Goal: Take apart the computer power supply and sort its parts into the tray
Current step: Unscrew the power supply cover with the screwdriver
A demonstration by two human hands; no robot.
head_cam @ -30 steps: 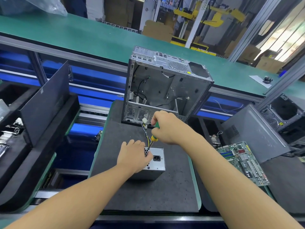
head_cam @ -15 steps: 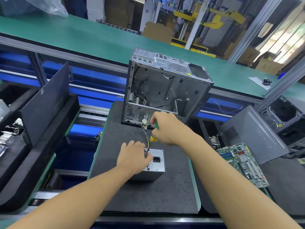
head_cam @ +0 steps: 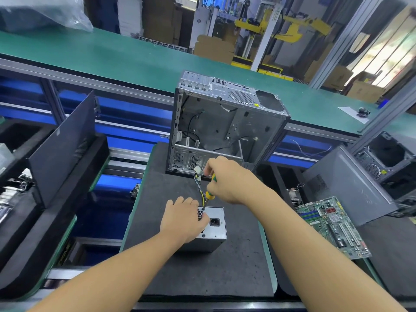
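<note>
Right hand: clenched round the yellow-green screwdriver, wrist raised, shaft angled down to the top face of the power supply. Left hand: palm down, we read the fingers as curled over the unit's far left edge, grasping it. Power supply sits on the dark mat, cable bundle rising behind; open computer case beyond.

The power supply, a grey metal box, lies flat on the dark mat just in front of the open computer case, its upward face showing a honeycomb vent and a black mains socket. Its coloured wire bundle rises toward the case, ending in a white connector. A yellow-and-green screwdriver stands tip-down on the face's case-side edge, perhaps on a screw.
</note>
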